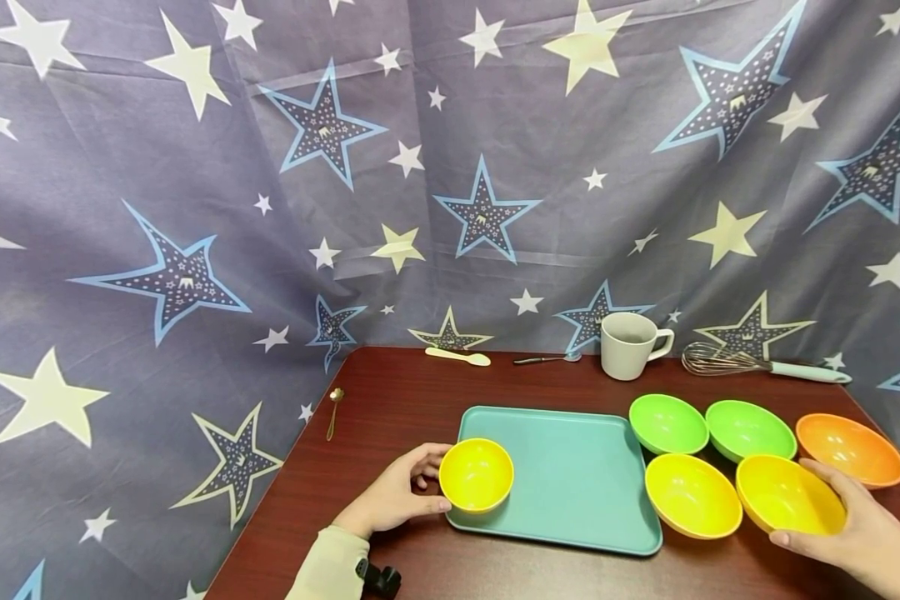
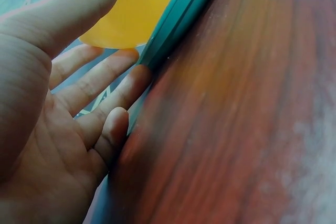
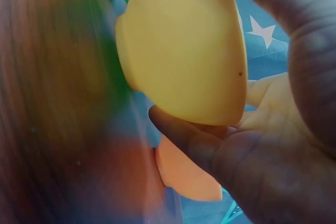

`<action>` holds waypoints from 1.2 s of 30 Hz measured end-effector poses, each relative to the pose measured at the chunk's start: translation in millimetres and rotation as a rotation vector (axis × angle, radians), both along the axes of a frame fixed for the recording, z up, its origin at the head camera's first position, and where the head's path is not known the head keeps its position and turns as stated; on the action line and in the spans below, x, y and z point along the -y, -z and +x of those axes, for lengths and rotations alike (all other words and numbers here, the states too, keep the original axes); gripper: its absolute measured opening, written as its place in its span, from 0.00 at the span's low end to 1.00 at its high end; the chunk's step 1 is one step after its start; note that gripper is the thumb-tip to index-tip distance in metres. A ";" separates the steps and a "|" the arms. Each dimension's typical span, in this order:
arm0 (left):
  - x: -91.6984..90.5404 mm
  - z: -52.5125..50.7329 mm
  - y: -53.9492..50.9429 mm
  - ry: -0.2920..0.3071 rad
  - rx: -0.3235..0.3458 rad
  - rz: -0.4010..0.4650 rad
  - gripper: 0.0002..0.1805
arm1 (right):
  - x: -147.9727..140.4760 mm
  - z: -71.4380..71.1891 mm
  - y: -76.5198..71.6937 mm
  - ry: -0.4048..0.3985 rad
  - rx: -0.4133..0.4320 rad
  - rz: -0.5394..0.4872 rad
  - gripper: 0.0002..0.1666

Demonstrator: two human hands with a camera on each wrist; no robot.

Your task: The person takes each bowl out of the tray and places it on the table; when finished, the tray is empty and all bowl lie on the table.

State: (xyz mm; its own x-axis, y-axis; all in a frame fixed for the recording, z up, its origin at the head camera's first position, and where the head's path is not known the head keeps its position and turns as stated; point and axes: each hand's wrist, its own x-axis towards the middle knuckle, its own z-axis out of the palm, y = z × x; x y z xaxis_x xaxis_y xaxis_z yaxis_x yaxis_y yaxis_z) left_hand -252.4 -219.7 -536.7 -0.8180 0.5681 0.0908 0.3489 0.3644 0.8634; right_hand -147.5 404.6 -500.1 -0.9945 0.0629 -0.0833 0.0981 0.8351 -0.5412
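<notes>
A small yellow bowl (image 1: 476, 476) stands on the left part of a teal tray (image 1: 577, 475). My left hand (image 1: 403, 490) is beside this bowl, thumb and fingers spread around its left side; in the left wrist view the fingers (image 2: 100, 85) are loosely extended near the tray's edge. At the right, my right hand (image 1: 858, 521) holds a larger yellow bowl (image 3: 181, 51) by its side, with the thumb near the rim and the fingers on the opposite side. Another yellow bowl (image 1: 693, 497) sits just left of the held one, by the tray's right edge.
Two green bowls (image 1: 668, 424) and an orange bowl (image 1: 851, 451) stand behind and right of the yellow ones. Along the back lie a cream spoon (image 1: 457, 357), a small dark-handled spoon (image 1: 546, 360), a mug (image 1: 630, 346) and a whisk (image 1: 765, 365). A metal spoon (image 1: 334, 414) lies at the left edge.
</notes>
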 end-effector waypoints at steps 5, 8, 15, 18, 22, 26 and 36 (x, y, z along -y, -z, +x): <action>-0.1 -0.1 0.1 -0.003 -0.002 -0.007 0.39 | -1.7 -1.2 4.4 0.000 0.027 0.011 0.70; 0.2 -0.1 0.2 0.000 -0.010 -0.009 0.40 | -2.0 -2.2 6.4 -0.002 0.050 0.032 0.70; 0.7 -0.9 1.2 0.004 -0.008 -0.011 0.40 | -2.7 -2.9 7.9 -0.009 0.098 0.033 0.71; 0.8 -1.3 1.6 0.008 -0.008 -0.007 0.40 | -3.7 -3.2 8.3 -0.009 0.108 0.034 0.71; 0.9 -0.8 1.3 0.013 -0.011 0.000 0.40 | -4.2 -3.5 8.2 -0.008 0.125 0.029 0.72; 1.0 -0.7 0.9 0.012 -0.015 -0.001 0.40 | -4.1 -3.3 7.9 -0.005 0.136 0.020 0.72; 0.4 -1.1 2.2 0.020 -0.049 0.012 0.39 | -3.9 -3.0 8.7 -0.006 0.102 0.022 0.74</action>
State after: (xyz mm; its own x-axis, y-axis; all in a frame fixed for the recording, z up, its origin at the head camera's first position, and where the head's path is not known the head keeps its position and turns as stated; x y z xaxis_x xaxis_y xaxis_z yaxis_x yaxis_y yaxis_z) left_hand -253.5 -220.2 -538.8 -0.8008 0.5831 0.1369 0.3978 0.3469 0.8494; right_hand -150.5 408.5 -508.8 -0.9813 0.0599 -0.1828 0.1467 0.8476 -0.5100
